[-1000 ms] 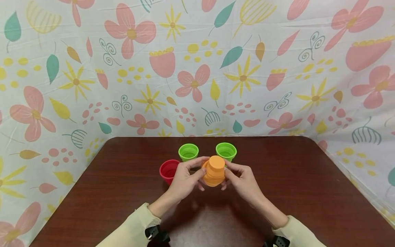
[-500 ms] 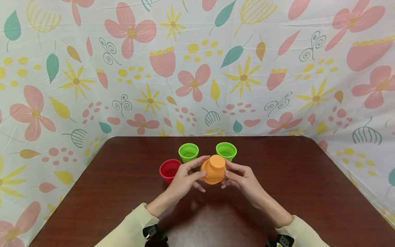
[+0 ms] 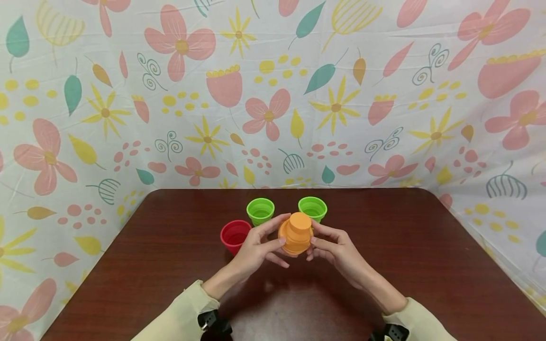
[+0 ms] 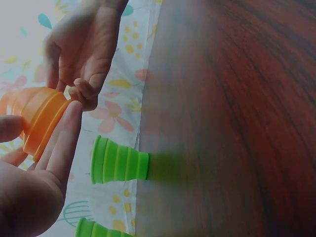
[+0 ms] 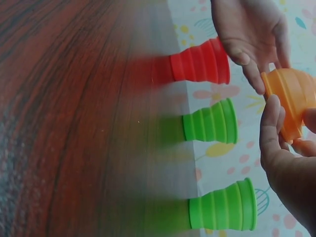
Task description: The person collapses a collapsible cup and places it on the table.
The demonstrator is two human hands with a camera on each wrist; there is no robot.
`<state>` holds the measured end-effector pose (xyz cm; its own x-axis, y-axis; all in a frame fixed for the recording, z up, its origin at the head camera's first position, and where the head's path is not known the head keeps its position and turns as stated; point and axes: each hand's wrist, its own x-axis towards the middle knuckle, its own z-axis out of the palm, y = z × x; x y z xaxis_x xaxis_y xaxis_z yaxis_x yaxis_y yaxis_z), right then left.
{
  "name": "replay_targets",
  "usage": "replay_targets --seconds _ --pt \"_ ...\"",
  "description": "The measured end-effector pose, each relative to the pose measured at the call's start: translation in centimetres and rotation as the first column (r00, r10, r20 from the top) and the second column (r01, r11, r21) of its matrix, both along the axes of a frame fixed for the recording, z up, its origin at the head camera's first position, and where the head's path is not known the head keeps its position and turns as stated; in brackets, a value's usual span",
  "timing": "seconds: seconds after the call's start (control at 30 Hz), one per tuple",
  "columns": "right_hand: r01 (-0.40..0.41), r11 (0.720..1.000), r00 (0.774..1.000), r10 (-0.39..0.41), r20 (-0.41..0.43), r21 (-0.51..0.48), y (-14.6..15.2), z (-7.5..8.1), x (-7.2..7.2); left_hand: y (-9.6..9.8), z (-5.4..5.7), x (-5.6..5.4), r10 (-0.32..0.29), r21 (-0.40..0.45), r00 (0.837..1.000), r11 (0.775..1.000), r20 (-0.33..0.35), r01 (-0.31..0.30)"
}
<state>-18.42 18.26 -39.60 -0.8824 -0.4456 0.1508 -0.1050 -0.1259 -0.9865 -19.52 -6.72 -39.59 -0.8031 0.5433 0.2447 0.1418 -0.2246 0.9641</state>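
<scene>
An orange collapsible cup (image 3: 300,231) is held in the air with its narrow base upward, its ribbed rings showing in both wrist views. My left hand (image 3: 250,250) grips its left side, thumb on the near face. On the right side, my right hand (image 3: 342,252) pinches it with thumb and fingers. In the left wrist view, fingers of the left hand (image 4: 27,195) lie along the wide rim of the orange cup (image 4: 42,116). The right wrist view shows the right hand (image 5: 291,173) under the orange cup (image 5: 291,96).
A red collapsible cup (image 3: 235,234) stands upright beyond my left hand. Two green cups stand upright farther back, a left one (image 3: 260,209) and a right one (image 3: 313,207). They are on a dark wooden table (image 3: 405,246) with a flowered cloth (image 3: 273,156) behind it.
The orange cup has tilted, its base rising a little and its wide part showing differently. Both hands keep hold of it, with slight finger shifts. The other cups stay put.
</scene>
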Motion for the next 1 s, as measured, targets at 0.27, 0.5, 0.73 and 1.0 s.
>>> replay_targets --seconds 0.27,0.5,0.73,1.0 --pt "0.089 0.988 0.995 -0.083 -0.055 0.124 -0.7 0.0 0.0 0.2 -0.2 0.0 0.048 0.005 0.998 0.999 -0.028 -0.048" --pt "0.161 0.966 0.980 -0.133 -0.145 0.200 -1.1 0.0 0.0 0.6 -0.2 0.1 0.097 -0.014 0.994 0.995 -0.054 -0.098" --pt "0.206 0.947 0.967 -0.158 -0.202 0.246 -1.4 0.0 0.2 0.9 -0.3 0.2 0.154 -0.033 0.987 0.987 -0.051 -0.155" --pt "0.248 0.936 0.957 -0.196 -0.214 0.252 -1.8 -0.1 0.2 1.4 -0.2 0.3 0.211 -0.077 0.976 0.974 -0.054 -0.215"
